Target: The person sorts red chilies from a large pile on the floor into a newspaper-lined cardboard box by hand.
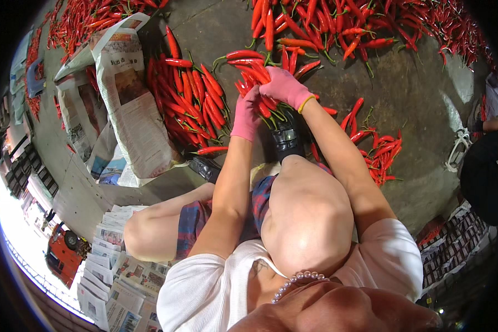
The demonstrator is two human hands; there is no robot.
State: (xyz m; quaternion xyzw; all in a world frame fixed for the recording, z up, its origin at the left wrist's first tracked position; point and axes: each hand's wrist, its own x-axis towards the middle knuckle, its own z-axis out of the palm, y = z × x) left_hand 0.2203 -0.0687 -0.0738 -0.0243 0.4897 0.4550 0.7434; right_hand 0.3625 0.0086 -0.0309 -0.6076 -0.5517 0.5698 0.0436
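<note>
In a pink glove, my left hand (247, 114) is closed around the lower side of a bunch of red chili peppers (253, 74). My right hand (286, 86), gloved in pink with a yellow cuff edge, grips the same bunch from the right. Green stems stick out below and at the left of the bunch. A pile of red chilies (193, 99) lies just left of my hands, against an upright folded newspaper sheet (137, 112). Beyond my hands spreads a large heap of chilies (315, 20). My black shoe (285, 139) is directly below the bunch.
A smaller chili pile (384, 151) lies on the concrete floor (415, 99) at right. Overlapping newspapers (124, 286) lie by my left knee. Another person's arm (493, 125) shows at the right rim. Dark crates (452, 245) stand behind me; an orange vehicle (62, 257) is far left.
</note>
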